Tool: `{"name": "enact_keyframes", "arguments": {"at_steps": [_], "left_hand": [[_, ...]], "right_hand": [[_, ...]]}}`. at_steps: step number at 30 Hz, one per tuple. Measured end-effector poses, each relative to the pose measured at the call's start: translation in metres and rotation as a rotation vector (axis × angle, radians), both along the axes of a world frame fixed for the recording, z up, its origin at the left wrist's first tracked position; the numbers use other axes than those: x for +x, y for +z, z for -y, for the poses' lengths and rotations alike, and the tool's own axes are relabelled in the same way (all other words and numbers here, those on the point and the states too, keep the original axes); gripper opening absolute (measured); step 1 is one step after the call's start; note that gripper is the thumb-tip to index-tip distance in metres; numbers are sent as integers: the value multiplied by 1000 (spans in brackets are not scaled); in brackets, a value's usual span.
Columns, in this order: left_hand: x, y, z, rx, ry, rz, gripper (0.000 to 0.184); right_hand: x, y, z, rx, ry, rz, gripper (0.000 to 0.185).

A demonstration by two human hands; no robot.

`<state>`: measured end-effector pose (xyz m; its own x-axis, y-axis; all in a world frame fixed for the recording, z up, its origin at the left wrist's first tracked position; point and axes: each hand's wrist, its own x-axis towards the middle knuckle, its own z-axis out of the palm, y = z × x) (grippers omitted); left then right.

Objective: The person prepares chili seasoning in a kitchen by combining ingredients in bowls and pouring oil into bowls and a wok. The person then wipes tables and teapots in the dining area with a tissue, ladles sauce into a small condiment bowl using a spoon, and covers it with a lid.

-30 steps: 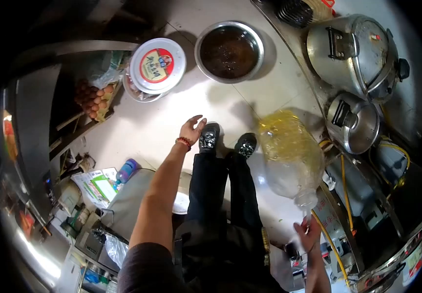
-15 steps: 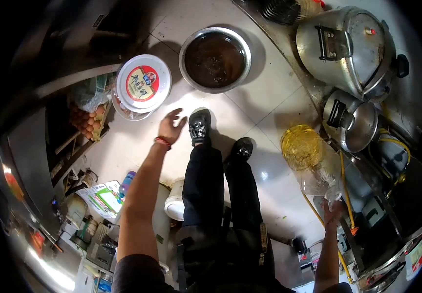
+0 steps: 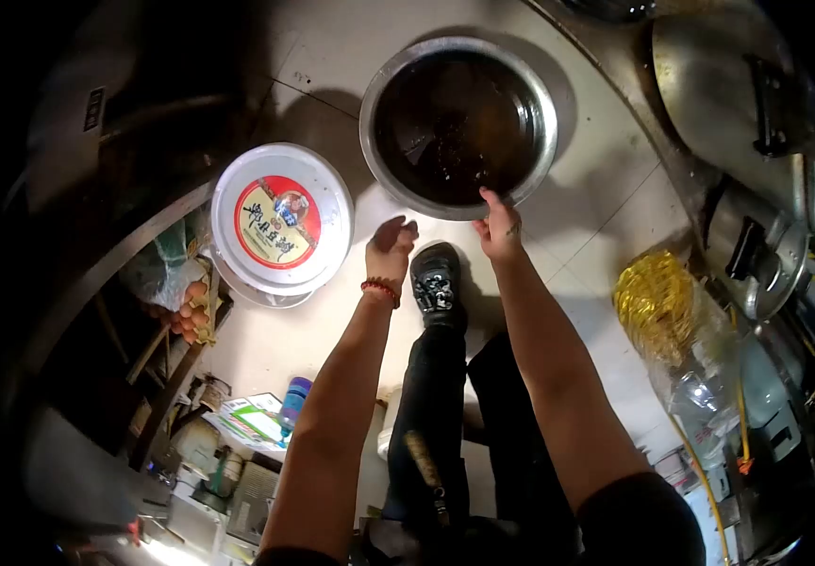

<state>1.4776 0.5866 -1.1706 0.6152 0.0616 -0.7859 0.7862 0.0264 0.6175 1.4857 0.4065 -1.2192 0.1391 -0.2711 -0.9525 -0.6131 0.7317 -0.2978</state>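
A wide metal basin [image 3: 458,127] of dark liquid stands on the tiled floor ahead of my feet. My right hand [image 3: 499,224] is at the basin's near right rim, thumb over the edge and fingers beneath it. My left hand [image 3: 391,249] is just short of the near left rim, its fingers curled loosely with nothing seen in them. To the left is a round tub with a white lid [image 3: 282,219] and a red label. The large clear bottle [image 3: 681,340] with yellow oil stands on the floor to the right, touched by neither hand.
Large metal pots [image 3: 738,94] line the right side, with a yellow hose [image 3: 705,462] below them. Eggs [image 3: 192,316] sit on a low shelf at left, above a purple bottle [image 3: 295,401]. My shoe [image 3: 437,285] is close below the basin.
My right hand has let go of the oil bottle and moved across to the basin's rim. My left hand has moved right and forward, nearer the basin. The view has come closer to the basin.
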Motion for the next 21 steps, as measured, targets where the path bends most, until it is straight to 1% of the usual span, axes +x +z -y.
{"name": "enact_keyframes", "arguments": {"at_steps": [1, 3, 4, 5, 6, 7, 8, 9, 11, 12, 14, 15, 16, 17, 19, 21], "left_hand": [[4, -13, 1, -2, 53, 25, 39], [27, -28, 11, 42, 92, 72, 35], [39, -35, 21, -1, 273, 41, 32], [47, -43, 28, -46, 454, 10, 30], [54, -50, 31, -57, 464, 16, 30], [60, -58, 32, 199, 289, 2, 33], [64, -65, 33, 455, 110, -13, 36], [63, -70, 35, 451, 118, -8, 36], [60, -67, 39, 558, 195, 42, 26], [60, -64, 42, 558, 196, 51, 26], [59, -48, 49, 551, 276, 45, 25], [58, -37, 53, 547, 280, 51, 25], [58, -27, 56, 464, 329, 94, 24], [60, -5, 60, 382, 379, 137, 22], [55, 41, 68, 341, 439, 112, 18], [39, 88, 70, 279, 458, 142, 16]], "right_hand": [[-2, -6, -4, -2, -9, -15, 40], [-1, -18, -3, -182, 35, 58, 16], [-9, -46, -2, -234, -6, -11, 13], [-8, -44, 0, -243, 4, -7, 13], [-9, -41, 3, -218, 5, 72, 12], [-9, -43, 7, -192, 5, 153, 12], [-8, -46, 7, -289, 29, 196, 11], [-9, -48, 9, -292, 35, 204, 11], [-2, -24, 6, -332, 40, 98, 11], [-1, -13, 9, -291, 65, 101, 10], [-5, -3, 11, -299, 66, 115, 10], [-7, 4, 13, -309, 68, 125, 10], [-6, 15, 18, -314, 68, 137, 10], [-5, 32, 23, -302, 63, 127, 17], [-9, 78, 32, -282, 55, 105, 33], [-15, 133, 30, -426, 10, 56, 18]]}}
